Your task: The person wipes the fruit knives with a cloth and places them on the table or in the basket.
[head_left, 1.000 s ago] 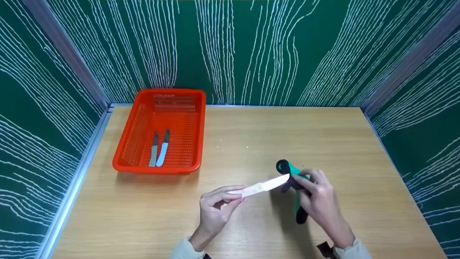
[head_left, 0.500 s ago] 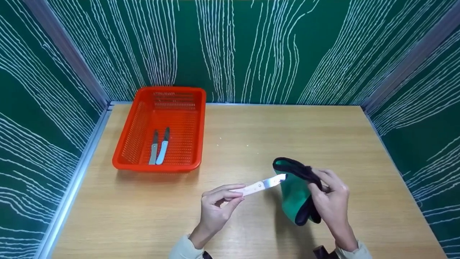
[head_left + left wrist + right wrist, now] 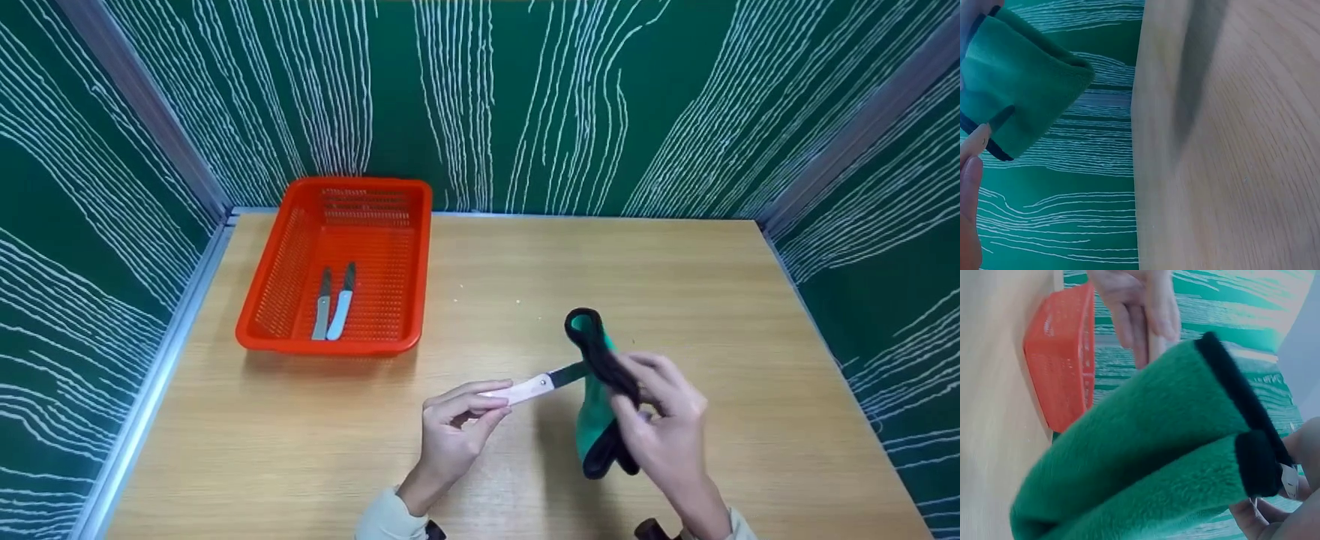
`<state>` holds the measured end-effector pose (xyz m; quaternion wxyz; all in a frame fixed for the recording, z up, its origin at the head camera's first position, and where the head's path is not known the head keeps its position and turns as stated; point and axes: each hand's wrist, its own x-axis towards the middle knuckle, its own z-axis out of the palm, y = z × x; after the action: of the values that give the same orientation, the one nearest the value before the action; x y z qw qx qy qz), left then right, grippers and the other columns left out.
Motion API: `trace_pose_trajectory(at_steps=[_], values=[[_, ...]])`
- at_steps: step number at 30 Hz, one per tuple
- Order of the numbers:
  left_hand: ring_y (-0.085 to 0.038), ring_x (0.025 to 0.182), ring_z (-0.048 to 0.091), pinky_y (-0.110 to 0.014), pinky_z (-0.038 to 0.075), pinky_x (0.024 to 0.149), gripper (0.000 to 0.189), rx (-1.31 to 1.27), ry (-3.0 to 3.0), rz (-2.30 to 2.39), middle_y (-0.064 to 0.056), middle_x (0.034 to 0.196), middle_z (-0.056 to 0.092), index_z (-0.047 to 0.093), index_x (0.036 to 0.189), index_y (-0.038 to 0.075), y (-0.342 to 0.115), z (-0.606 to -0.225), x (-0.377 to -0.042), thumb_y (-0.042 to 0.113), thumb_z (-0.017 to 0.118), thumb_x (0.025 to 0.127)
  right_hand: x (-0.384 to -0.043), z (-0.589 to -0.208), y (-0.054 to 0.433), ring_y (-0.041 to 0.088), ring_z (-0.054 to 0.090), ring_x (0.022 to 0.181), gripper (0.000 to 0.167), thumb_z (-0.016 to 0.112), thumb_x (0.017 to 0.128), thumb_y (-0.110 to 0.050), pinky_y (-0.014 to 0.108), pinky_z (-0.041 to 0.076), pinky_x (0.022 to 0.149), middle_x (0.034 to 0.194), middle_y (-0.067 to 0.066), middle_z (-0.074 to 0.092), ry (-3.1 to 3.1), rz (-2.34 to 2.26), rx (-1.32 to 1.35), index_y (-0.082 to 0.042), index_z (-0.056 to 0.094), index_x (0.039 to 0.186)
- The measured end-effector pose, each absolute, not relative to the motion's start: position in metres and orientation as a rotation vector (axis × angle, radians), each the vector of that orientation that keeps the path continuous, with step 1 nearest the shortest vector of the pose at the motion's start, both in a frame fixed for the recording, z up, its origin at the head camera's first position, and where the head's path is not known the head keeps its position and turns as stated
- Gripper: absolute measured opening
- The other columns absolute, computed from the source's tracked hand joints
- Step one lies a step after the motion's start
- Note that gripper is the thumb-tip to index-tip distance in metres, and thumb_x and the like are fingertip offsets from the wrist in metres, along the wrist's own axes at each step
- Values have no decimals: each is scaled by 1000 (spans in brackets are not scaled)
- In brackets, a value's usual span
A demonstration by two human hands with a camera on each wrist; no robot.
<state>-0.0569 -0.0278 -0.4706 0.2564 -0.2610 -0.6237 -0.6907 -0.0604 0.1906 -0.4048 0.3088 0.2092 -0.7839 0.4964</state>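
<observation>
My left hand [image 3: 452,436] pinches the pale pink handle of a small knife [image 3: 531,389], its blade angled up to the right. In my right hand [image 3: 670,427] is a folded green cloth [image 3: 594,412] with black edging, bunched between thumb and fingers above the table. The cloth hides the blade's tip in the head view. Seen from the left wrist, the dark blade [image 3: 1002,118] lies in front of the green cloth [image 3: 1027,73]. A small white tag [image 3: 1289,481] shows at the cloth's edge in the right wrist view.
An orange-red plastic basket [image 3: 330,346] stands at the back left of the wooden table [image 3: 660,277]. Inside lie a grey-handled knife [image 3: 322,315] and a light blue-handled knife [image 3: 340,311], side by side. Green walls with white lines enclose the table's back and sides.
The cloth swung open to the right of the blade, then came back left over the blade's tip. My right hand moved with it; the left hand stayed nearly still on the knife.
</observation>
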Motion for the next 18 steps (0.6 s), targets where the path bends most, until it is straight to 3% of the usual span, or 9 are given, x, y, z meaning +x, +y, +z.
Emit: trace_pose_trajectory(at_steps=[3, 5, 10, 18], values=[[-27, 78, 69, -27, 58, 55, 20, -716, -1663, -1885, -27, 92, 67, 69, 84, -10, -25, -469, -57, -23, 70, 68, -63, -420, 188, 16, 63, 70, 47, 64, 59, 25, 11, 45, 45, 98, 13, 65, -2154, 1179, 656, 4, 71, 100], [-29, 79, 69, -28, 58, 55, 20, -721, -1640, -1896, -27, 92, 67, 69, 84, -11, -23, -468, -57, -23, 70, 68, -64, -428, 186, 19, 61, 80, 49, 66, 56, 22, 13, 50, 56, 101, 11, 64, -2198, 1082, 732, 0, 73, 100], [-32, 81, 69, -32, 58, 55, 20, -715, -1606, -1931, -28, 92, 67, 69, 84, -12, -20, -467, -58, -24, 70, 68, -66, -440, 181, 20, 57, 88, 40, 68, 61, 10, 19, 48, 71, 100, 7, 62, -2226, 903, 836, -4, 75, 98], [-33, 80, 69, -32, 58, 54, 21, -693, -1573, -1948, -29, 91, 67, 69, 85, -12, -19, -467, -57, -25, 69, 67, -70, -446, 175, 19, 54, 80, 30, 70, 66, 3, 18, 41, 64, 93, 6, 62, -2204, 825, 820, -5, 75, 95]])
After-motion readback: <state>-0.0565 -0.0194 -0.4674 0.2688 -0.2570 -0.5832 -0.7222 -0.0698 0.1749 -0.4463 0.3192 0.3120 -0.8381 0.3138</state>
